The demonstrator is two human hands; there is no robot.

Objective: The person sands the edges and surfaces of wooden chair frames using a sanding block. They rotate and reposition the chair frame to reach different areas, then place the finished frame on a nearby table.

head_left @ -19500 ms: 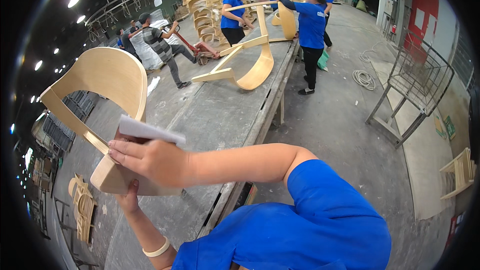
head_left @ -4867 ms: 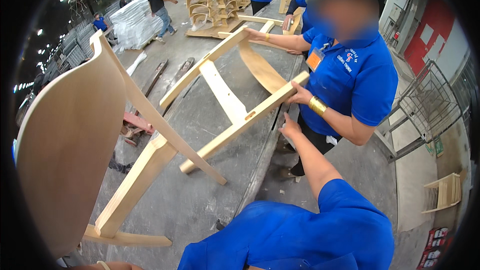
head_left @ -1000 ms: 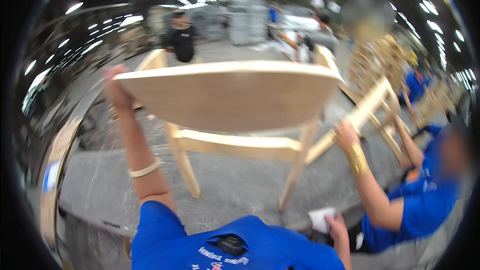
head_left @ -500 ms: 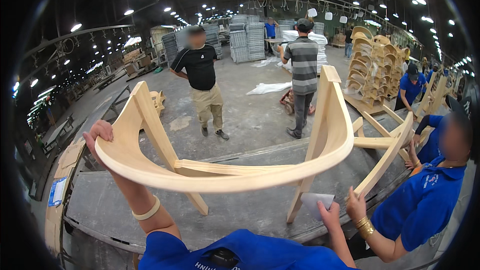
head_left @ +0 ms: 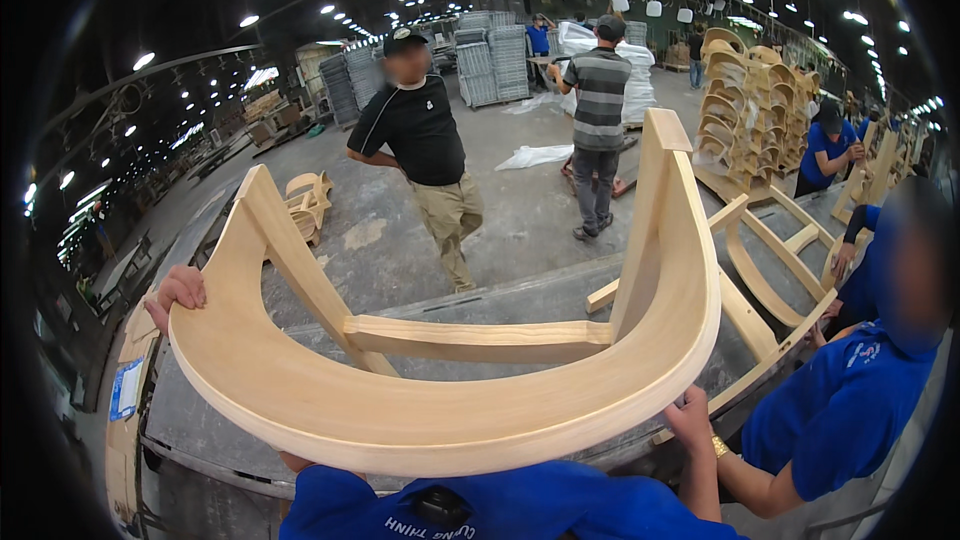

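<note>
Pale, curve-backed wooden chair frame (head_left: 450, 412) spans left-right before you over the flat grey tabletop (head_left: 205, 434), your left hand (head_left: 178, 296) curled on its left end, your right hand (head_left: 690, 416) beneath its near-right edge, hold unclear.

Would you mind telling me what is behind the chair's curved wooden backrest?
Over the backrest you can see the crossbar, the upper parts of the legs and some grey tabletop. The legs' lower ends and the tabletop directly behind are covered.
</note>
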